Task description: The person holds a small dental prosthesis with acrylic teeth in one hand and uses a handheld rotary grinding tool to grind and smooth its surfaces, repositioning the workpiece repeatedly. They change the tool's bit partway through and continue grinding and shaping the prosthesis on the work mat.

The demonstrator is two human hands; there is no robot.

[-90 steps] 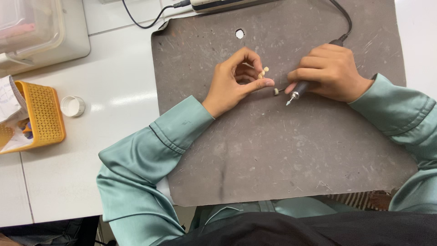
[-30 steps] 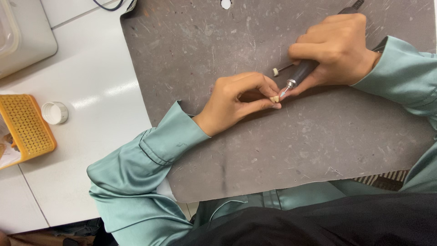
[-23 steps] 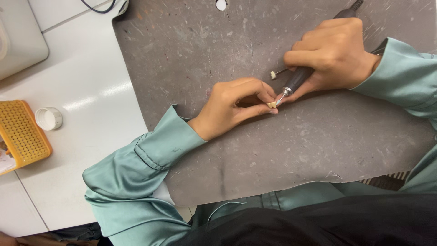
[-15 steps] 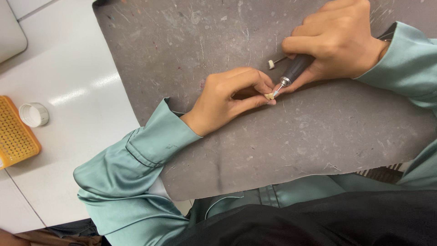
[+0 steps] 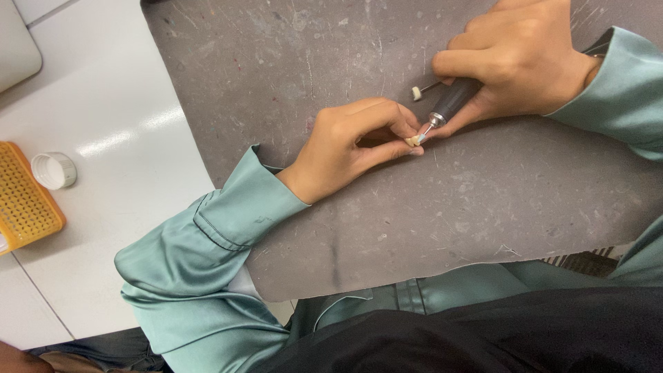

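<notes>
L hand [image 5: 345, 148] pinching small pale piece [image 5: 412, 140], R hand [image 5: 514, 59] gripping rotary tool [image 5: 452, 103] w/ tip touching it, mid grey mat [image 5: 276, 69]

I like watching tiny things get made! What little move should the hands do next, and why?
Probably turn the small pale piece a little between the left hand fingertips. The right hand holds the dark rotary tool with its tip right against the piece, so only that one side meets the tip.
</notes>
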